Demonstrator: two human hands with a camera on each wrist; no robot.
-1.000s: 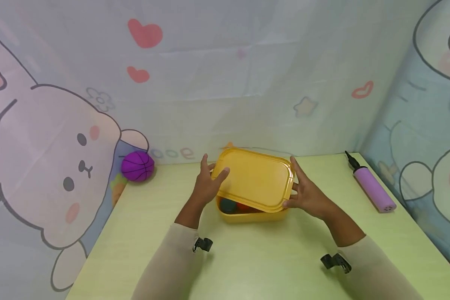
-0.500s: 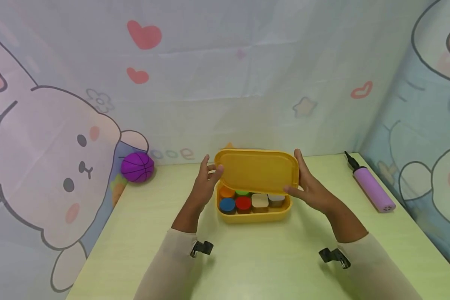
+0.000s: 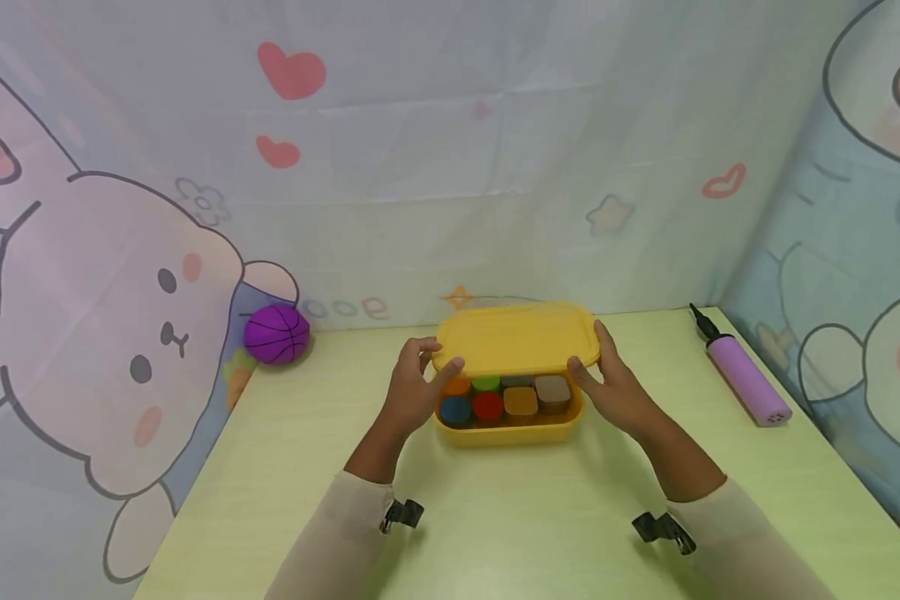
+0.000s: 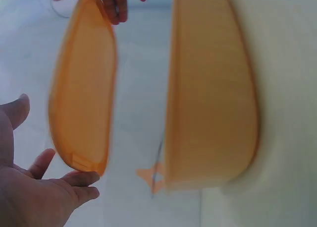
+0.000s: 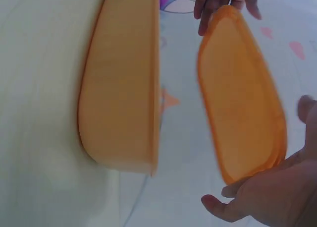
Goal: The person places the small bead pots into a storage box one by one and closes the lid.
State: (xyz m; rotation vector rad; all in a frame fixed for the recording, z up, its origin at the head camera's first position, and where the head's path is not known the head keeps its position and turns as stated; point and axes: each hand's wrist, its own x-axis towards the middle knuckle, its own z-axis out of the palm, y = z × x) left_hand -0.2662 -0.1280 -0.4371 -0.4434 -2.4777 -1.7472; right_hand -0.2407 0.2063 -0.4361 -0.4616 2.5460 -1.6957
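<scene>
Above a yellow box (image 3: 510,436) I hold its flat yellow lid (image 3: 517,340) between both hands, one at each short end. My left hand (image 3: 414,385) grips the left end, thumb at the near corner and fingers along the edge. At the opposite end, my right hand (image 3: 617,390) holds on, its thumb at the near right corner. Both wrist views show a gap between lid and box. Several small pieces stand in the box, among them a blue one (image 3: 455,411), a red one (image 3: 487,407) and an orange squarish one (image 3: 521,402). The lid covers the back of the box.
A purple basketball-patterned ball (image 3: 277,334) sits at the table's back left. On the right lies a lilac hand pump (image 3: 747,379) with a black nozzle. A printed cloth (image 3: 420,167) hangs behind the pale green table (image 3: 510,525).
The lid went from slanting low over the box to being tilted up, then levelled somewhat above it. More of the small pieces in the box now show.
</scene>
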